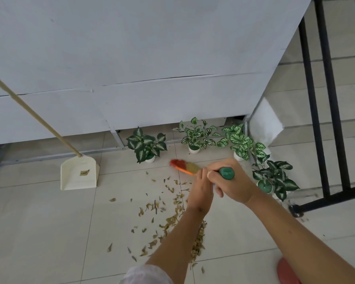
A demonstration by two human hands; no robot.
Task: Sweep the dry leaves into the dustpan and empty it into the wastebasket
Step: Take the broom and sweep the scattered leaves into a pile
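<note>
Dry brown leaves (168,214) lie scattered over the pale floor tiles in the middle, densest under my left forearm. Both hands hold a broom: my right hand (230,181) grips the handle near its green end cap (226,173), and my left hand (201,191) grips the handle just below. The red and tan broom head (182,166) is blurred, just beyond the leaves near the potted plants. A cream dustpan (78,174) with a long wooden handle (29,111) stands on the floor at left, apart from the leaves. No wastebasket is in view.
Several small potted plants (147,145) in white pots stand along the base of the white wall (131,58); one (275,180) is at right beside a black metal railing (320,119). A pink object (287,272) shows at the bottom right edge.
</note>
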